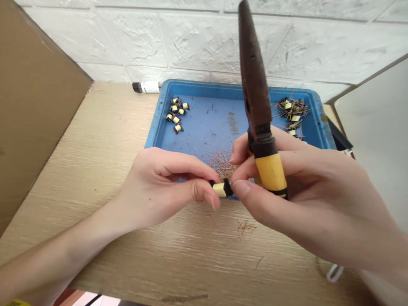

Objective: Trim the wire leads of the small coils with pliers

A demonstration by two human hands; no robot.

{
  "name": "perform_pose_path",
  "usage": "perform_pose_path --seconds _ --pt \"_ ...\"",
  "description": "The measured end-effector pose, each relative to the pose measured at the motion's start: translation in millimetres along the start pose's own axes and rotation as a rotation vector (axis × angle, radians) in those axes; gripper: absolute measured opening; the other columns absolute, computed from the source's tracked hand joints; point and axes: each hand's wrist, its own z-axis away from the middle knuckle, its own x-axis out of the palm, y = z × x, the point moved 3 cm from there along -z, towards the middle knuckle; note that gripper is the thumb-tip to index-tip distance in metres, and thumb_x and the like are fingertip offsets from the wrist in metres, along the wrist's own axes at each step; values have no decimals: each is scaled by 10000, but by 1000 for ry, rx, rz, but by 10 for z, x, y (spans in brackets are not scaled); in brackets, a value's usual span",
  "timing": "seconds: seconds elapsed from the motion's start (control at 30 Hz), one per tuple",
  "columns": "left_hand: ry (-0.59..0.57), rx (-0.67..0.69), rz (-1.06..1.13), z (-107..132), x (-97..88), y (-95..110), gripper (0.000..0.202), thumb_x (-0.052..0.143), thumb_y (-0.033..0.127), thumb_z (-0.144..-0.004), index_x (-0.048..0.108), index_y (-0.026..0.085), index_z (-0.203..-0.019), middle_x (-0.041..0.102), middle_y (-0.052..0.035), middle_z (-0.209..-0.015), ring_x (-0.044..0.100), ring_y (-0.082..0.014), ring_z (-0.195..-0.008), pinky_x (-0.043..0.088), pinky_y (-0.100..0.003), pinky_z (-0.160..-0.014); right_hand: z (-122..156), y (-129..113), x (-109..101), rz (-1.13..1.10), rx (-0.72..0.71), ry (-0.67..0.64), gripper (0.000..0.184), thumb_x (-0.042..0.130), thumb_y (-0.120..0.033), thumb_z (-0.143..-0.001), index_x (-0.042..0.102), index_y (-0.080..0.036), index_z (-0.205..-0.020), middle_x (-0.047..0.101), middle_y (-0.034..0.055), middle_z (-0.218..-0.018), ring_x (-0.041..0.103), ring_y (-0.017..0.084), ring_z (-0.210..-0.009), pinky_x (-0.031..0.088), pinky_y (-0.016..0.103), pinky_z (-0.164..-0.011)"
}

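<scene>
Left hand (159,187): our fingers pinch the yellow-taped coil (220,189), held over the near rim of the tray (158,117).
Right hand (312,195): our fingers grip the rusty pliers (256,97), thumb touching the coil.
Tray: we see it at the far edge of the table (108,131).

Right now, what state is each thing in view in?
Left hand: pinching a small coil.
Right hand: gripping the pliers, fingertips on the same coil.
Pliers: pointing up, jaws shut.
Tray: flat on the table, holding wire scraps.
Left heap: coils without loose wires.
Right heap: coils with wires sticking out.
Marker: lying behind tray.
</scene>
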Motion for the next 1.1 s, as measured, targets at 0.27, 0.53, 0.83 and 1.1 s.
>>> perform_pose_path --seconds 0.27,0.53,0.83,1.1 --pt "5 8 33 9 -4 -25 297 793 -37 -729 836 256 -713 786 95 -596 757 -99 -528 589 -91 -526 -28 -9 30 -6 -20 20 247 669 -96 -853 645 -223 -642 624 -45 -846 627 37 -776 540 141 -692" --pt "-11 4 8 20 -5 -17 313 766 -56 -736 835 248 -706 786 103 -600 738 -60 -518 549 -40 -524 -3 5 32 -20 -27 46 236 683 -71 -825 662 -232 -653 624 -40 -863 638 49 -770 549 163 -679" --pt "-19 70 -73 -12 -8 -13 130 907 117 -739 835 224 -725 822 33 -686 733 -101 -584 581 -118 -571 -26 -16 8 -33 35 58 321 641 -141 -900 593 -217 -592 622 -39 -815 606 50 -737 530 148 -663" --pt "-161 -26 72 16 -53 -30 287 701 392 -1004 827 176 -864 826 -36 -824 720 -99 -677 600 -144 -642 -45 15 -51 -53 86 255 220 725 -201 -838 693 -252 -627 660 -34 -822 646 90 -736 586 211 -676"
